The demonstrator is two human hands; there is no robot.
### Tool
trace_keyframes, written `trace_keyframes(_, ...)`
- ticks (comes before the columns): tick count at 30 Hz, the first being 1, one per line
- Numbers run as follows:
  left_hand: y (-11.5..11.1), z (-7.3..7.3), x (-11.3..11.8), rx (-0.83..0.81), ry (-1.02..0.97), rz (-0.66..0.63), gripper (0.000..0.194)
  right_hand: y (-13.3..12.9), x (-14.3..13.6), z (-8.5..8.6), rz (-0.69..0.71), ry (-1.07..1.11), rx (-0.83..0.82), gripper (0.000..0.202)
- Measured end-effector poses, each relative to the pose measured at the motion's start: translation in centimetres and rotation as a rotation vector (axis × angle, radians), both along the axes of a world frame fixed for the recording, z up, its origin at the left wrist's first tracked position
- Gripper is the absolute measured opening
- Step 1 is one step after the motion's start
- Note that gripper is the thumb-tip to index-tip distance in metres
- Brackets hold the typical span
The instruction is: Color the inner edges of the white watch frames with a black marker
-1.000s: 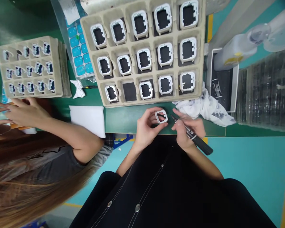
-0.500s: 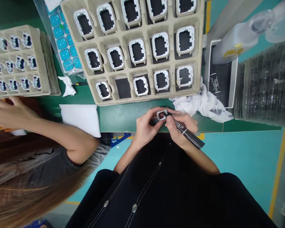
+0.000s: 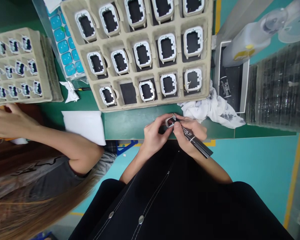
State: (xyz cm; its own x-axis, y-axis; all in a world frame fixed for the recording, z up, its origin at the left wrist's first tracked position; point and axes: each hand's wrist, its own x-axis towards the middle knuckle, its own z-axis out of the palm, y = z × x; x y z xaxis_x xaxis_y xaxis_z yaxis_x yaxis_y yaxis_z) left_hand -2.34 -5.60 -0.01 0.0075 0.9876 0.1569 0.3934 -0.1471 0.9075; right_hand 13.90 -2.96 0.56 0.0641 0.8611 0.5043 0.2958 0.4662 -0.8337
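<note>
Slanting, marker (image 3: 196, 142) pinched in right hand (image 3: 196, 129), tip up-left at white frame (image 3: 167, 122) pinched in left hand (image 3: 153, 134)

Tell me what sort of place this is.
Likely a factory assembly area: a compartment tray of matching white frames, stacked trays before a co-worker, and a yellow floor line.

Smooth, plastic-looking white frame (image 3: 167, 122) in hand; rough, matt pulp tray (image 3: 170, 99).
The marker (image 3: 198, 145) looks slick black plastic, the rag (image 3: 212, 108) crumpled cloth, the green tabletop (image 3: 125, 125) smooth with faint sheen.
</note>
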Motion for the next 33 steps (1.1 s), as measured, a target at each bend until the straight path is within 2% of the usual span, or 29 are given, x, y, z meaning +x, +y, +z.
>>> trace_keyframes(4,-0.2,-0.1,0.2,0.021,0.069,0.024,0.032,0.0,-0.1,-0.3,0.010,-0.003,0.041,0.023)
trace_keyframes(11,-0.1,-0.1,0.3,0.019,-0.025,0.027,0.035,0.1,-0.2,-0.5,-0.032,-0.029,0.068,0.020)
trace_keyframes(18,-0.1,-0.2,0.2,0.014,0.019,0.025,0.032,0.0,-0.1,-0.3,-0.028,-0.076,0.053,0.015)
trace_keyframes(23,0.1,-0.2,0.1,0.005,-0.009,0.002,0.034,0.0,-0.1,-0.1,-0.022,-0.016,0.039,0.016)
trace_keyframes(27,0.1,-0.5,-0.2,-0.036,-0.045,0.005,0.035,0.0,0.4,0.2,0.018,-0.034,-0.047,0.012)
trace_keyframes(33,0.5,-0.5,-0.5,-0.156,-0.229,0.006,0.054,-0.7,0.2,-0.9,0.012,0.163,-0.086,0.014)
